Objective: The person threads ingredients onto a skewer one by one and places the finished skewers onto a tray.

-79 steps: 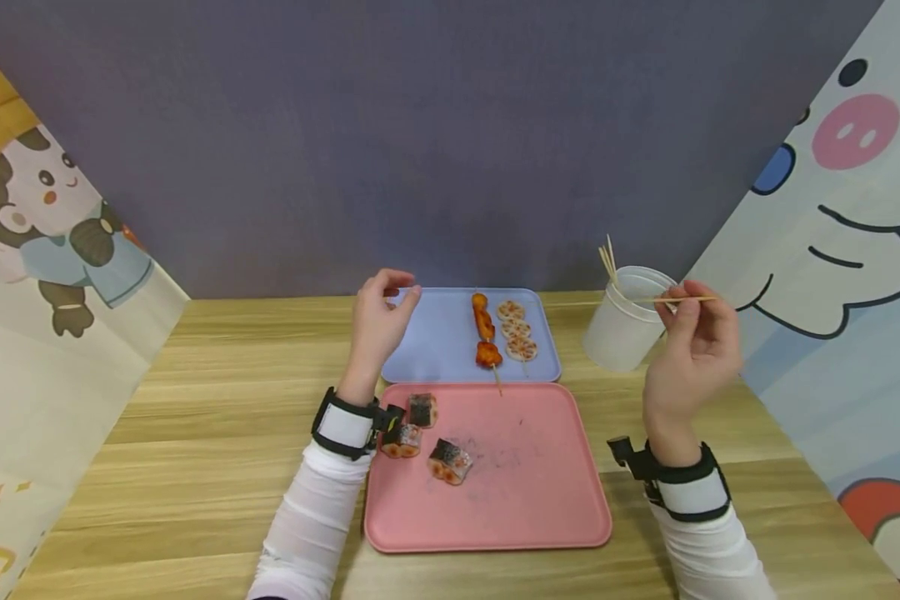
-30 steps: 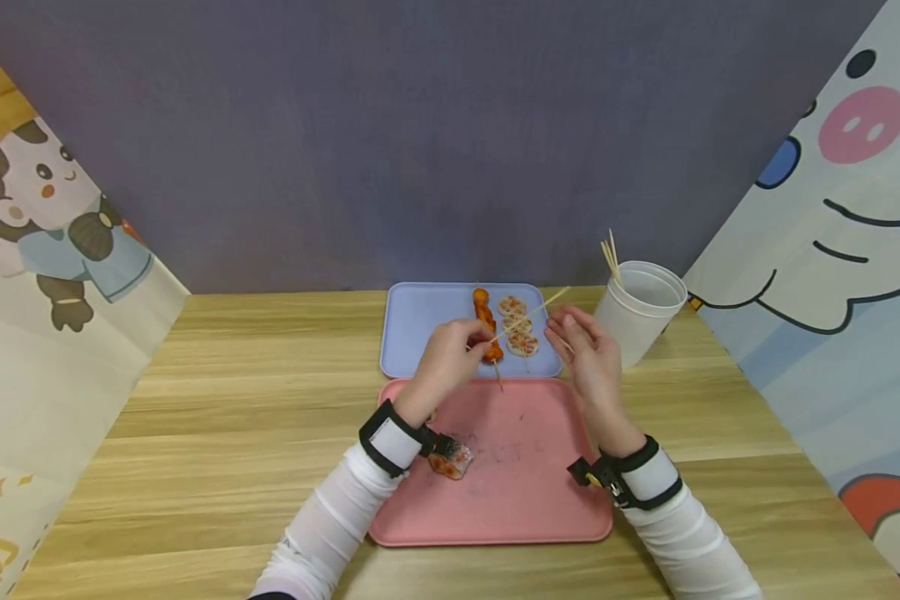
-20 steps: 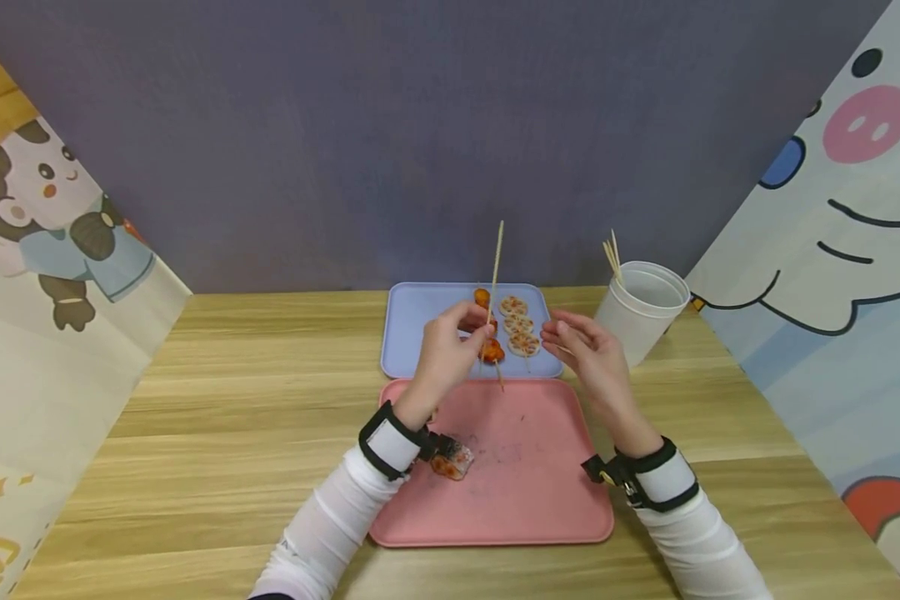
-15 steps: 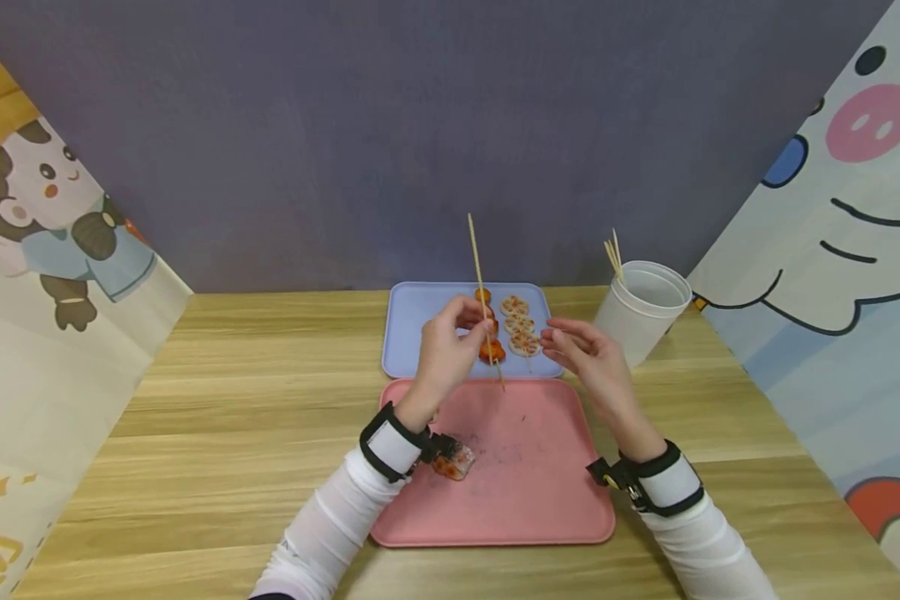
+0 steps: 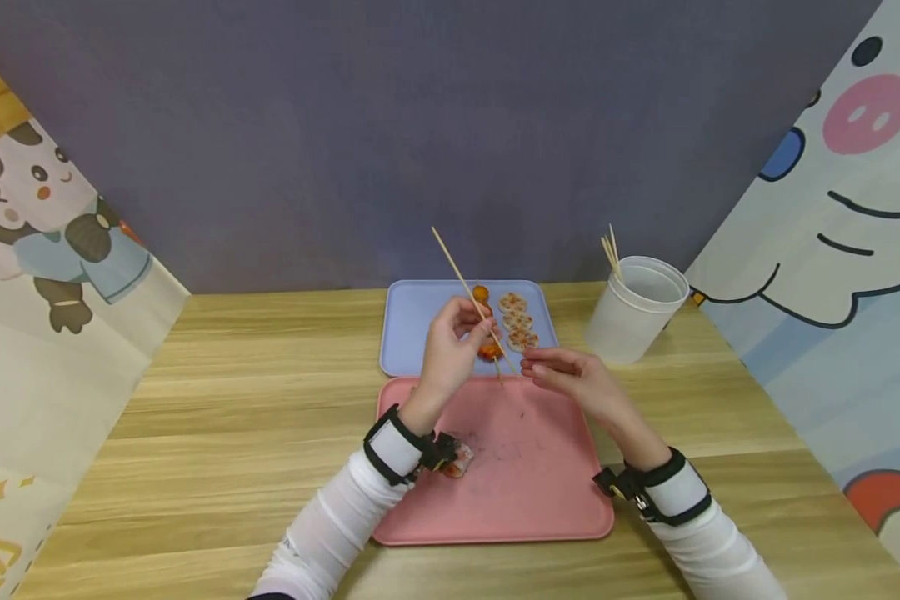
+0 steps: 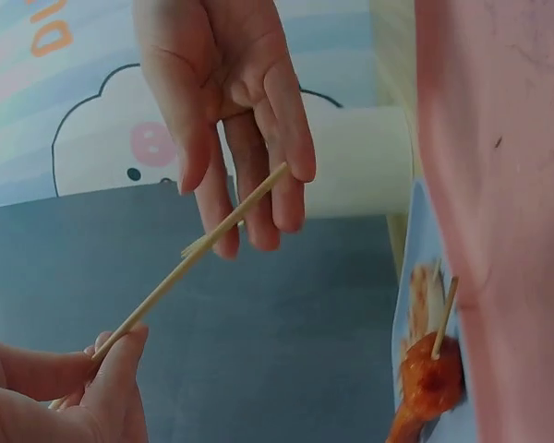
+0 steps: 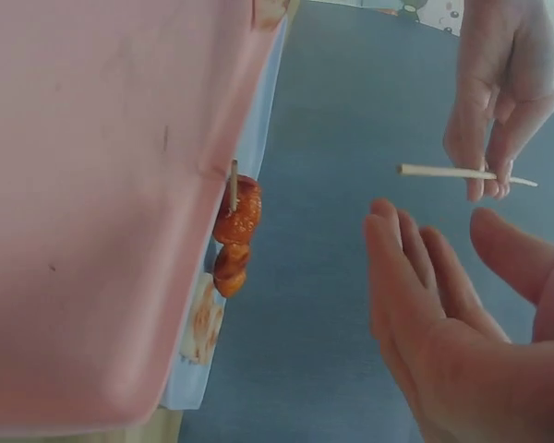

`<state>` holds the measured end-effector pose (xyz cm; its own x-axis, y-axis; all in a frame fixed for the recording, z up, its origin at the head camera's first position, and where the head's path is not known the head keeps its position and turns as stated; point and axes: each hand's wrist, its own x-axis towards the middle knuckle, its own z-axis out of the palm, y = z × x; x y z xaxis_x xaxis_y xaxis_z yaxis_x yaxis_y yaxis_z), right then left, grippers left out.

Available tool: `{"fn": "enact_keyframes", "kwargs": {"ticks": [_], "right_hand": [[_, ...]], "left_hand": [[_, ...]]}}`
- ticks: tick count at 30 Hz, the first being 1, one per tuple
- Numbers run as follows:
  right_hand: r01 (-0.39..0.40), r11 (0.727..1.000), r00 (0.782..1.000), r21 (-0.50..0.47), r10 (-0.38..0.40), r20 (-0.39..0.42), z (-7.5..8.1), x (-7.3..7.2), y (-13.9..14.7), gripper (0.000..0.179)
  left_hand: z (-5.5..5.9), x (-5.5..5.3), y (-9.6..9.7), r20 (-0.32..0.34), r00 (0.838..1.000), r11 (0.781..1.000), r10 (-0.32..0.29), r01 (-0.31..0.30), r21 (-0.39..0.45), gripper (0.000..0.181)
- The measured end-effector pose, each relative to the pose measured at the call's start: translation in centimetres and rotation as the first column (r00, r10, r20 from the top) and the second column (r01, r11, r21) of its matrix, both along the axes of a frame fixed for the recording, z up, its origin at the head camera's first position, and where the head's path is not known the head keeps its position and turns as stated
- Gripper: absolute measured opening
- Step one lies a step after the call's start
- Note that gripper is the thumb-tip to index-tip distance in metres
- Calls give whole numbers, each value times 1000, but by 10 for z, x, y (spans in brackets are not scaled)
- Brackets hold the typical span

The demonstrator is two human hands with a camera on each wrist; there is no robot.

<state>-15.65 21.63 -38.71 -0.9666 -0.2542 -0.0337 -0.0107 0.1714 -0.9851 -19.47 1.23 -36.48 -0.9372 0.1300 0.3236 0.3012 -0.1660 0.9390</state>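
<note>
My left hand (image 5: 450,350) pinches a bamboo skewer (image 5: 457,271) between thumb and fingers above the blue tray (image 5: 408,329). The skewer slants, its upper end leaning left and its lower end near my right hand (image 5: 573,379). That hand's fingers are extended, thumb apart; in the right wrist view a gap separates it from the skewer. On the pink tray (image 5: 532,500), a grilled piece with dark skin (image 5: 461,460) shows partly beside the left wrist strap, the forearm covering the area to its left. A skewer of orange-brown meat (image 7: 237,217) and one of lotus root slices (image 5: 516,321) lie on the blue tray.
A white bucket (image 5: 630,325) stands right of the blue tray, with several bamboo skewers (image 5: 612,254) leaning in it. Behind the wooden table (image 5: 217,433) rises a grey wall (image 5: 345,150); cartoon panels flank both sides.
The skewer passed from my right hand to my left, then swung from leaning right through upright to leaning left. Both hands came together over the trays; the right has lowered slightly.
</note>
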Motion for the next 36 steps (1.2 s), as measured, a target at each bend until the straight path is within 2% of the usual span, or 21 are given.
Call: {"fn": "enact_keyframes", "kwargs": {"ticks": [2, 5, 8, 11, 14, 19, 26, 28, 30, 32, 33, 34, 36], "right_hand": [[-11, 1000, 1000, 7, 11, 5, -2, 1, 0, 42], [-26, 999, 1000, 18, 26, 17, -5, 1, -2, 42], [-16, 999, 999, 33, 14, 43, -7, 1, -4, 40], [5, 999, 997, 41, -8, 71, -9, 1, -5, 40], [29, 998, 996, 48, -33, 83, -9, 1, -6, 39], [26, 998, 996, 60, -31, 81, -10, 0, -6, 32], [16, 999, 997, 43, -20, 79, -11, -1, -5, 33], [16, 999, 997, 32, -18, 77, -11, -1, -5, 34], [23, 999, 997, 32, -26, 72, -12, -1, -4, 35], [31, 999, 997, 30, -33, 67, -12, -1, -2, 36], [35, 999, 997, 28, -37, 64, -12, -1, -1, 36], [41, 999, 997, 30, -43, 62, -13, -1, 1, 36], [52, 998, 997, 36, -54, 60, -13, 0, 4, 35]], "left_hand": [[0, 1, 1, 46, 998, 999, -40, 39, 34, 21], [4, 4, 1, 90, 993, 997, -72, 69, 37, 21], [10, 9, -1, 119, 987, 994, -107, 102, 45, 21], [13, 12, -1, 122, 986, 994, -112, 110, 21, 19], [6, 8, 0, 123, 986, 994, -112, 112, 10, 18], [-6, 1, 2, 129, 987, 995, -98, 97, 14, 19], [-10, -1, 2, 103, 993, 998, -58, 61, -27, 19], [-10, -1, 2, 101, 993, 997, -61, 64, -34, 19], [-9, -3, -1, 103, 992, 993, -76, 84, -79, 20], [-8, -6, -6, 117, 986, 977, -116, 135, -166, 20], [-7, -7, -10, 127, 982, 959, -141, 168, -229, 20], [-7, -9, -14, 137, 977, 933, -163, 198, -301, 21], [-7, -12, -25, 145, 970, 863, -197, 242, -443, 21]]}}
